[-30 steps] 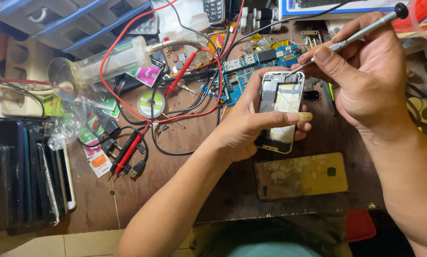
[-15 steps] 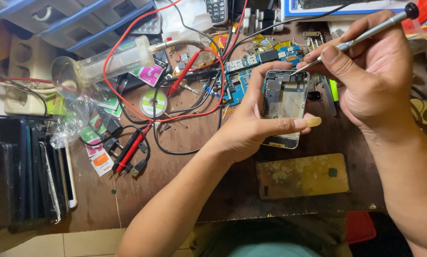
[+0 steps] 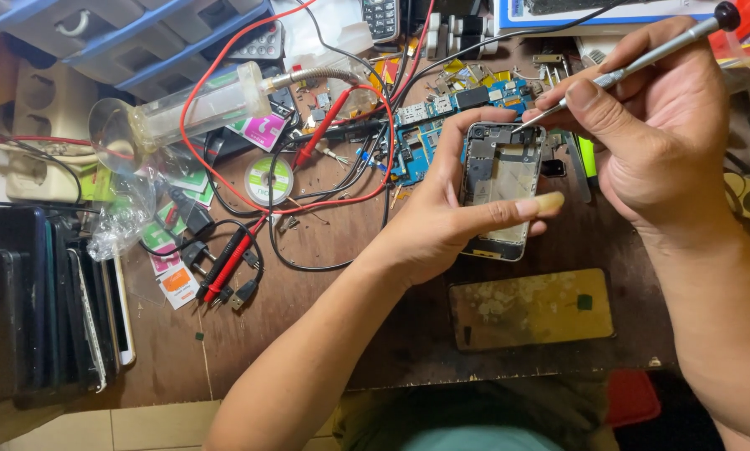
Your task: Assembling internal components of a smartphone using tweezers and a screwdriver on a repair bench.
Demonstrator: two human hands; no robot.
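Held above the cluttered brown wooden workbench [image 3: 325,250], near its middle: an opened silver-framed smartphone chassis with bare metal and circuitry showing [image 3: 498,188]. Cradled in the left hand [image 3: 442,225], fingers curled behind the frame and thumb pressed flat across its lower front, pinching it steady. Poised at the top edge: the tip of a slim silver precision screwdriver with a dark round cap [image 3: 642,58], pinched between thumb and forefinger of the right hand [image 3: 659,134], remaining fingers folded close.

Probably light, stiff and thin, yet fragile: exposed boards and small connectors inside, so best gripped by the metal side rails, never by the open face. Likely slippery along the polished rim. Screwdriver light and rigid, apt to skid off a tiny screw.

Lying just below the chassis: a flat gold-coloured rectangular back panel with blotchy residue [image 3: 532,309]. Behind it, a blue circuit board [image 3: 429,138] among red and black wires.

Hidden: the fingers behind the chassis, the screw under the tip. Cut off: the right forearm at the frame edge. Hard to make out: the small parts scattered at the bench's far side.
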